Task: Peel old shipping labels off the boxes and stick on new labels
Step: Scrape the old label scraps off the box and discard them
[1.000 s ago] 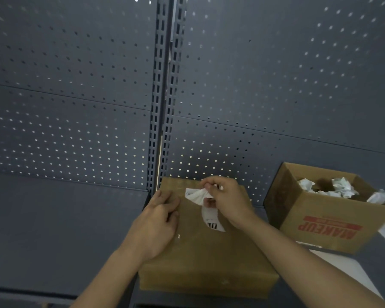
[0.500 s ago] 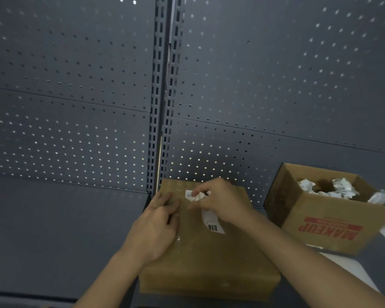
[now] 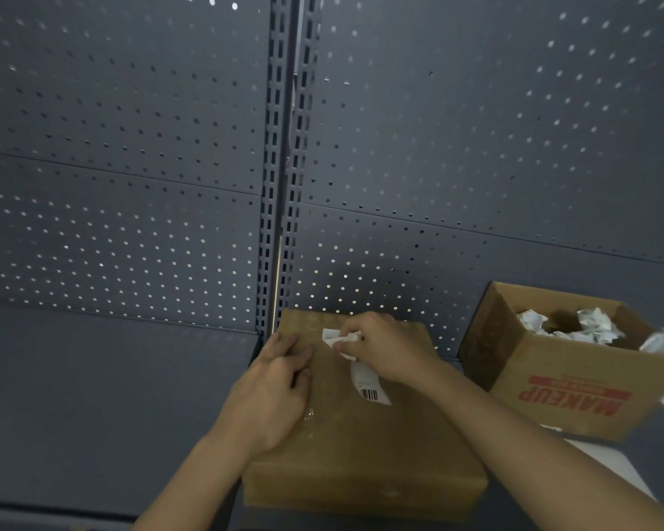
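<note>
A flat brown cardboard box (image 3: 365,450) lies on the grey shelf in front of me. A white shipping label (image 3: 368,385) with a barcode is stuck on its top, its upper end peeled up and crumpled. My right hand (image 3: 388,350) pinches that crumpled end near the box's far edge. My left hand (image 3: 273,392) rests flat on the box's left side, fingers straight, pressing it down.
An open cardboard box (image 3: 575,392) printed MAKEUP stands at the right, holding several crumpled white label scraps. A white sheet (image 3: 610,461) lies on the shelf in front of it. A grey perforated back panel (image 3: 131,185) rises behind; the shelf (image 3: 93,408) extends left.
My right hand has moved slightly toward the box's far edge, bunching the peeled end of the label tighter. The left hand has stayed in place.
</note>
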`<state>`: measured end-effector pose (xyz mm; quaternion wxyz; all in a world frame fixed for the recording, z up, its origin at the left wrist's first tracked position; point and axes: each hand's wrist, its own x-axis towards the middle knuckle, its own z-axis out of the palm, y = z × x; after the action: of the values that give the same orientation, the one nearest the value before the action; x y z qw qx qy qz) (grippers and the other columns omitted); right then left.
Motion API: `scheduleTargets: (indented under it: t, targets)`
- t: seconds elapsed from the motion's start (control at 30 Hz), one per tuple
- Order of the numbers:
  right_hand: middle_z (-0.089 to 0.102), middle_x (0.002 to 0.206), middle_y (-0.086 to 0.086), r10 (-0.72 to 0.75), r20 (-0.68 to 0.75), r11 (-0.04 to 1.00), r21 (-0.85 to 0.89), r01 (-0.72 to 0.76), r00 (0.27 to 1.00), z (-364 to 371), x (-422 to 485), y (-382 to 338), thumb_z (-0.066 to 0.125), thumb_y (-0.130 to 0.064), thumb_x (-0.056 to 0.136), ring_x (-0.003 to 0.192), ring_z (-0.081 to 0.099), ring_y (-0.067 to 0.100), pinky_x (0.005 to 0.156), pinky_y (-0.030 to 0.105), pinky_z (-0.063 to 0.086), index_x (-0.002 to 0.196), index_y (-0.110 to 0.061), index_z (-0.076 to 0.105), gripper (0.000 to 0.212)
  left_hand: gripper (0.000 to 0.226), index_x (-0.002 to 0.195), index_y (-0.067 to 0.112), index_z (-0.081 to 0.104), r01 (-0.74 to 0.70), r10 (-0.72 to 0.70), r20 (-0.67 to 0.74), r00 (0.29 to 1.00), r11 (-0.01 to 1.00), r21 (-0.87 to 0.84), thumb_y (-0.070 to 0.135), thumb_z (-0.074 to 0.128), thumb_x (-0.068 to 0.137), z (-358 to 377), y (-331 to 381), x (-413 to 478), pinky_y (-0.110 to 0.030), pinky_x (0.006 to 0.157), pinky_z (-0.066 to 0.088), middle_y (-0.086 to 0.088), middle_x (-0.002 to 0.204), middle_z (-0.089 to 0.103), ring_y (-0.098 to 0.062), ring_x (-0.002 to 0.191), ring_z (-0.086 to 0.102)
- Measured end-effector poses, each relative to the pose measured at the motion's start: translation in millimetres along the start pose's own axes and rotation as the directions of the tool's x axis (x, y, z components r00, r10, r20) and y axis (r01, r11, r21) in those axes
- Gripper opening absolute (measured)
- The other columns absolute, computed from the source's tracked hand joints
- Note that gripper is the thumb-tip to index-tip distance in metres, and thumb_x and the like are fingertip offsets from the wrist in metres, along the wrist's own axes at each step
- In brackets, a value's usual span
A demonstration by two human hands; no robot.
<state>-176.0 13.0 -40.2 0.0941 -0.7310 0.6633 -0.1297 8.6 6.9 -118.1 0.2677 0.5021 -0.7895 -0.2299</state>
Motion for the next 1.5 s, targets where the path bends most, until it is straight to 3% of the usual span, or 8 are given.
scheduleTargets:
  t: [0.3,0.37,0.43,0.57,0.77,0.97,1.17,1.5]
  targets:
    - [0.064,0.087,-0.006,0.164,-0.140,0.961,0.246,-0.126,0.976,16,14,27,0.052,-0.032,0.100,0.080,0.058,0.011,0.068,0.007,0.036,0.093,-0.023,0.060,0.014,0.046,0.148,0.030,0.041,-0.005,0.005,-0.002,1.000,1.000,-0.011,0.033,0.041,0.103,-1,-1,1,-0.024,0.118,0.012,0.015,0.162,0.018,-0.003,0.150,0.001]
    - [0.068,0.073,-0.008,0.208,-0.161,0.936,0.320,-0.149,0.965,19,16,38,0.051,-0.038,0.098,0.068,0.066,0.010,0.078,0.033,0.051,0.084,-0.033,0.057,0.016,0.045,0.148,0.030,0.041,-0.001,0.001,-0.004,1.000,1.000,-0.013,0.033,0.041,0.103,-2,-1,1,-0.023,0.118,0.012,0.016,0.162,0.018,-0.003,0.150,0.000]
    - [0.070,0.083,-0.008,0.191,-0.132,0.917,0.379,-0.128,0.973,19,15,43,0.052,-0.035,0.098,0.069,0.069,0.013,0.081,0.046,0.055,0.087,-0.037,0.059,0.013,0.045,0.148,0.030,0.041,0.000,0.000,-0.006,1.000,1.000,-0.009,0.033,0.041,0.103,-1,0,1,-0.024,0.118,0.013,0.016,0.162,0.018,-0.003,0.150,0.000]
    - [0.064,0.119,0.001,0.148,-0.034,0.766,0.636,-0.093,0.988,13,15,38,0.048,-0.007,0.101,0.090,0.069,0.023,0.078,0.036,0.061,0.117,-0.023,0.067,0.030,0.044,0.147,0.031,0.043,0.011,-0.011,-0.009,1.000,1.000,-0.005,0.033,0.042,0.103,-1,2,1,-0.026,0.118,0.017,0.017,0.162,0.019,-0.002,0.150,0.002]
    - [0.067,0.107,0.004,0.237,-0.111,0.739,0.665,-0.105,0.965,19,13,33,0.042,0.002,0.098,0.074,0.069,0.016,0.068,0.028,0.061,0.087,-0.015,0.076,0.039,0.044,0.147,0.033,0.043,0.011,-0.011,-0.012,1.000,1.000,-0.019,0.033,0.042,0.102,-1,0,1,-0.025,0.117,0.017,0.019,0.161,0.019,0.000,0.149,0.002]
    - [0.067,0.090,0.014,0.406,-0.197,0.609,0.786,-0.103,0.893,13,18,47,0.042,0.002,0.099,0.069,0.070,0.026,0.074,0.048,0.061,0.068,-0.006,0.070,0.043,0.045,0.147,0.034,0.042,0.017,-0.017,-0.011,1.000,1.000,-0.020,0.034,0.042,0.102,-1,0,0,-0.026,0.119,0.016,0.020,0.161,0.018,0.000,0.150,0.001]
    - [0.073,0.077,-0.003,0.298,-0.225,0.731,0.678,-0.071,0.927,5,12,47,0.051,-0.005,0.094,0.069,0.065,0.002,0.070,0.022,0.052,0.076,-0.010,0.077,0.032,0.044,0.147,0.033,0.043,0.015,-0.016,-0.014,1.000,0.999,-0.032,0.033,0.042,0.102,0,0,1,-0.023,0.117,0.014,0.020,0.161,0.019,0.001,0.149,0.002]
    - [0.074,0.088,0.005,0.217,-0.158,0.710,0.703,-0.045,0.963,-1,-4,67,0.074,-0.033,0.085,0.086,0.070,0.023,0.084,0.043,0.054,0.087,-0.014,0.078,0.019,0.045,0.147,0.032,0.044,0.019,-0.019,-0.021,1.000,1.000,-0.015,0.034,0.043,0.102,1,-1,1,-0.024,0.117,0.016,0.021,0.160,0.019,0.001,0.149,0.002]
